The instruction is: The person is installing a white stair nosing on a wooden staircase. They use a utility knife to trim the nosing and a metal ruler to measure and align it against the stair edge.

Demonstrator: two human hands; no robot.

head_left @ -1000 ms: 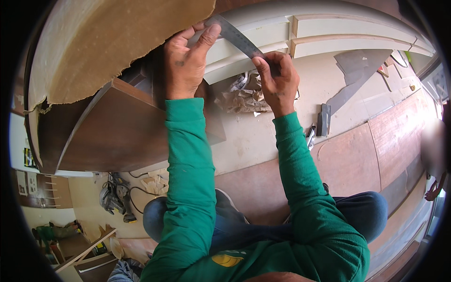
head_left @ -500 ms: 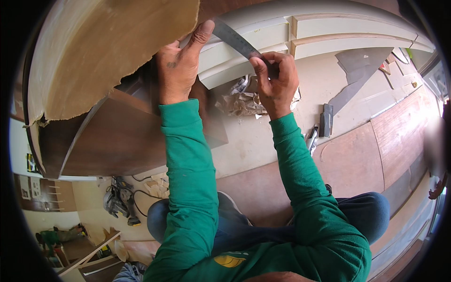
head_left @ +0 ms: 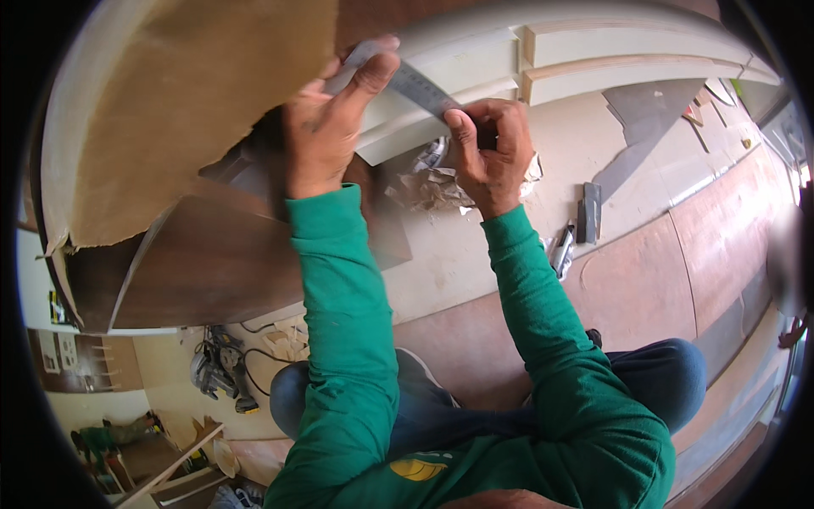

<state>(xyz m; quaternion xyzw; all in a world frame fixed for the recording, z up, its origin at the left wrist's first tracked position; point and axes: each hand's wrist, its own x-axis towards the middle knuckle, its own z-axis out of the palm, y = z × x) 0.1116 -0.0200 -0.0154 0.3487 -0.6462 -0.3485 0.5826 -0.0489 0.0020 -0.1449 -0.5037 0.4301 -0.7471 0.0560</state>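
Observation:
A flat metal ruler (head_left: 424, 90) with markings along it slants between my two hands at the top middle. My left hand (head_left: 322, 144) is closed on its upper left part, the thumb lying over it. At the lower right end, my right hand (head_left: 494, 157) pinches it between thumb and curled fingers, hiding that tip. Left of my left hand hangs a large tan sheet (head_left: 203, 110) with a ragged lower edge. Behind it a brown wooden panel (head_left: 220, 263) stands close to my left wrist.
White panels with wooden edges (head_left: 627, 81) run along the far side. Crumpled brown paper (head_left: 432, 187) and a dark grey block (head_left: 589, 212) lie on the floor. A corded power tool (head_left: 222, 369) rests at the left. Wooden sheets (head_left: 636, 280) cover floor at the right.
The ruler has tilted and now catches more light, with its markings clearer. Both hands have shifted slightly, my right one a little to the left. The tan sheet's edge hangs lower.

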